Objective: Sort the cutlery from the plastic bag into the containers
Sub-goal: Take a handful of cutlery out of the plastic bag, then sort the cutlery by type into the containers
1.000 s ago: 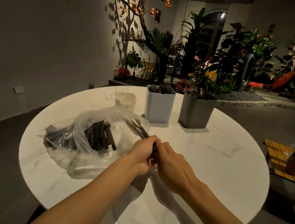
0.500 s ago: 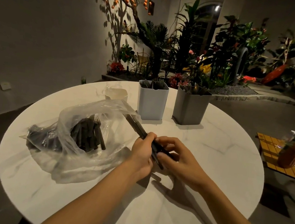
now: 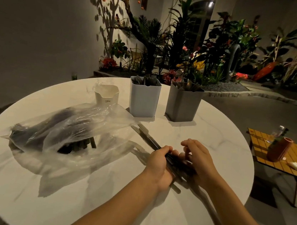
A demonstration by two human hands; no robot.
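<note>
One marble table (image 3: 95, 199), plants (image 3: 217, 46) behind; left hand (image 3: 158, 164) grips cutlery (image 3: 148, 138), right hand (image 3: 201, 162) possibly too.

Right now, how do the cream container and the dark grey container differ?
The cream container is short and pale; the dark grey container is taller and darker. Cutlery sticks out of the dark grey container; none shows above the cream container's rim. The cream container stands behind the plastic bag; the dark grey container stands clear of it. Both stand upright on the table.

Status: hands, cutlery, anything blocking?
Left hand grips knife bundle; right hand on its handles, grip blurred. Plastic bag holds more cutlery. Nothing between hands and containers.
</note>
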